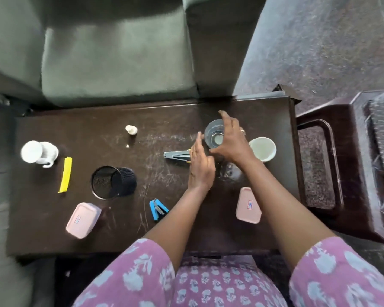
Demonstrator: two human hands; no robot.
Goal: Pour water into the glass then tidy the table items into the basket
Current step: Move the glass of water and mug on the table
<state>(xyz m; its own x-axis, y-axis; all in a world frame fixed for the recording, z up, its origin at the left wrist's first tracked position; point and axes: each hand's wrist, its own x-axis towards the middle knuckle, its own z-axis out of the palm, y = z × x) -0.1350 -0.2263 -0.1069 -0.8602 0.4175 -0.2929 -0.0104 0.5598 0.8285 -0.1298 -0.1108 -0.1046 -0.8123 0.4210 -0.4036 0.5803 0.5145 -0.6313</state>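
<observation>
Head view looks straight down on a dark, scratched surface (120, 235) with a grey-green sofa (111, 58) along its far edge and a dark plastic stool (319, 165) off its right end. The glass (214, 135) stands near the far right, holding some water. The right hand (231, 140) arches over it with fingers spread wide, thumb near its rim; whether it touches the glass I cannot tell. The left hand (201, 167) is flat and open just left of the glass, gripping nothing, above grey tongs (176, 156). A white cup (263, 149) sits just right of the glass, near the surface's right edge. Two pink boxes lie nearer the person, one at left (83, 220) and one at right (248, 205); each lid carries a small label, too small to read. The black mesh basket (113, 182) stands left of centre, with open room around it. A blue stapler (158, 209), a yellow strip (65, 175), a white jug (39, 153) and a small white stopper (131, 129) lie well apart.
</observation>
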